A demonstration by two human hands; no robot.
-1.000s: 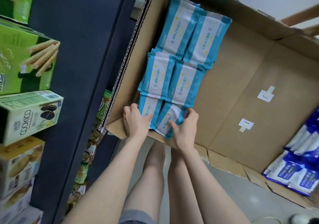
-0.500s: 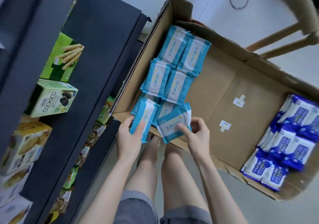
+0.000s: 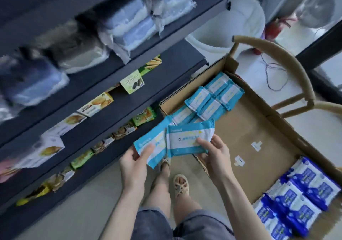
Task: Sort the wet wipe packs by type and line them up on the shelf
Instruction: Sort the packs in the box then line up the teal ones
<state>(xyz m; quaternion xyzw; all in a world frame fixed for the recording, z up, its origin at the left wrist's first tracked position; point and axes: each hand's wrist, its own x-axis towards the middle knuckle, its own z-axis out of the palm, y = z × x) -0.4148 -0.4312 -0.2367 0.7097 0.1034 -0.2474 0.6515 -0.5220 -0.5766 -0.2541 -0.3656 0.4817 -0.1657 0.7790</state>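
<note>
Dark shelf (image 3: 166, 67) at left carries snack boxes (image 3: 96, 103). Over the pale floor (image 3: 83, 202), the left hand (image 3: 134, 163) grips a teal pack (image 3: 153, 145) and the right hand (image 3: 215, 152) pinches a second pack (image 3: 188, 141), their edges overlapping. Rightward, a box (image 3: 259, 128) holds more teal packs (image 3: 209, 101) and blue packs (image 3: 299, 199), with a chair (image 3: 288, 63) behind.

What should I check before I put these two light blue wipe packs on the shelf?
1. Left hand grips the first light blue pack: ok.
2. Right hand grips the second light blue pack: ok.
3. Both held packs the same type: ok, same light blue and white wrapper.
4. Both out of the cardboard box: ok.
5. Dark blue packs kept apart at the box's other end: ok.
6. Free space on the shelf: cannot tell, the view is blurred.
</note>
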